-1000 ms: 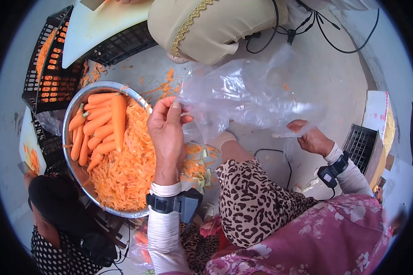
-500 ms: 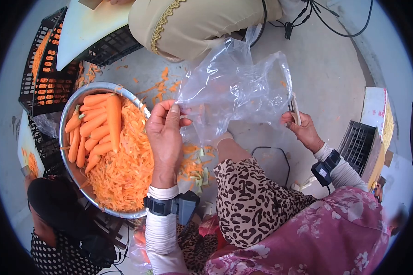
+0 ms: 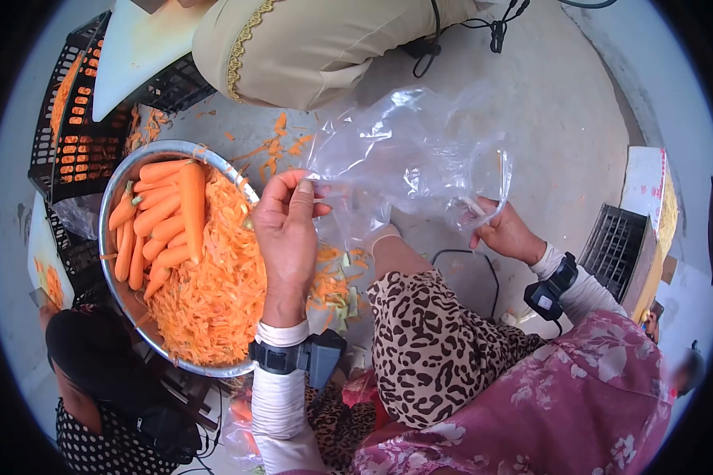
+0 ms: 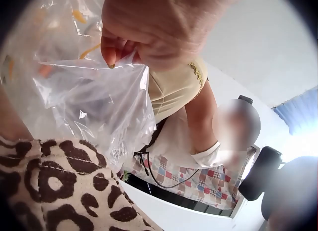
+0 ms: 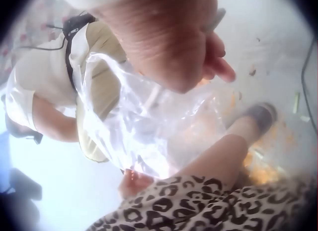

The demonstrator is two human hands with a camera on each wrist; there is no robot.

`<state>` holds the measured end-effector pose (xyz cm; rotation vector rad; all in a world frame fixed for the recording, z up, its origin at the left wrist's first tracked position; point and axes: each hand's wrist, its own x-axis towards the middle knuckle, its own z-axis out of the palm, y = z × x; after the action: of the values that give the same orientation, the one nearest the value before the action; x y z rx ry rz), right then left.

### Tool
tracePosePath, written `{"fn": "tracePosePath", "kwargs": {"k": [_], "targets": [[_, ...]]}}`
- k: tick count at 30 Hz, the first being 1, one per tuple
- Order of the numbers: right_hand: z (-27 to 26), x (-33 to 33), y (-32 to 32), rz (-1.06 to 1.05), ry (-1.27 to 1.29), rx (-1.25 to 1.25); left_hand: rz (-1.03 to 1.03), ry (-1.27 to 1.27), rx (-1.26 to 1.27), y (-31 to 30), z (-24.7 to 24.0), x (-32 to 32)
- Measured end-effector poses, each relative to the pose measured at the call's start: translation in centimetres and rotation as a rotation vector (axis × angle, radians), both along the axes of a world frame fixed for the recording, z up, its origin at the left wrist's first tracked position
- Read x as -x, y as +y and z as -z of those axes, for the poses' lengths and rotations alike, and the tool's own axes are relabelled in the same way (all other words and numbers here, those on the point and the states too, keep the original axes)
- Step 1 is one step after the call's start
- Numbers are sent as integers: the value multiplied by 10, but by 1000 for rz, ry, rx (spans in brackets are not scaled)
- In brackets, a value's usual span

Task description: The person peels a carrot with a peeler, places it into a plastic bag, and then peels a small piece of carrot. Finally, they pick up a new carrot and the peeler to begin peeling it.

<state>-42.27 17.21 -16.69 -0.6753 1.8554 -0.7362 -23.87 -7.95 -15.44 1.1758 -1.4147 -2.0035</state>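
A clear plastic bag (image 3: 408,150) spreads out between the two hands. Its near edge is pinched between the thumb and fingers of my left hand (image 3: 287,233), in front of the basin's right side. My right hand (image 3: 509,233) is at the bag's other end and grips a slim, pale-handled peeler (image 3: 474,209), partly seen through the plastic. In the right wrist view, a grey tip pokes out beyond that hand's fingers. To the left, a metal basin (image 3: 214,369) holds whole peeled carrots (image 3: 158,214) on a heap of carrot shavings (image 3: 214,297).
Black crates (image 3: 75,162) and a white board (image 3: 139,59) stand at the upper left. A person in beige trousers (image 3: 293,55) is across from me, another person (image 3: 95,348) at the lower left. Carrot scraps (image 3: 273,150) litter the floor. A black crate (image 3: 602,245) stands at right.
My right hand has moved left, with the peeler now tilted behind the bag's plastic. The bag's right end has shifted and opened rounder. The left hand keeps its pinch in nearly the same place.
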Motion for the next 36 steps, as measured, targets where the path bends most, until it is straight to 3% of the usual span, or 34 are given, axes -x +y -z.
{"fn": "tracePosePath", "kwargs": {"k": [3,5,6,8,9,11,12,14,15,17,18,20,21,23,27,29,33,36], "targets": [[10,0,-4,61,-143,-11,25,-18,30,0,-3,-1],[30,3,0,-418,356,266,71,-15,51,3,-9,1],[35,3,2,-424,351,264,65,-19,47,4,-10,2],[37,0,-6,-229,541,264,122,47,44,8,-12,3],[36,-3,-11,-237,536,265,114,43,42,10,-14,3],[32,-5,-22,227,2,-126,208,70,62,13,-17,3],[36,-4,-20,222,2,-126,226,44,70,15,-17,3],[58,2,-7,-658,978,491,280,67,98,17,-16,2],[71,2,2,-663,974,491,339,91,125,19,-16,0],[86,1,7,-585,753,146,363,75,93,21,-17,-1],[93,4,6,-595,748,152,413,101,110,23,-17,-2],[92,4,-18,-210,156,191,495,142,114,29,-15,-3],[94,1,-22,-216,153,194,489,138,116,29,-15,-3],[101,-4,-24,-20,-203,328,670,190,176,30,-20,-3],[139,8,-9,75,-401,384,631,208,-91,35,-25,-7],[144,18,-5,10,-467,244,547,200,-59,32,-22,-7],[115,14,-14,-177,-299,247,356,159,-1,23,-25,-4],[123,9,-9,75,-551,274,370,173,-29,26,-25,-4]]}}
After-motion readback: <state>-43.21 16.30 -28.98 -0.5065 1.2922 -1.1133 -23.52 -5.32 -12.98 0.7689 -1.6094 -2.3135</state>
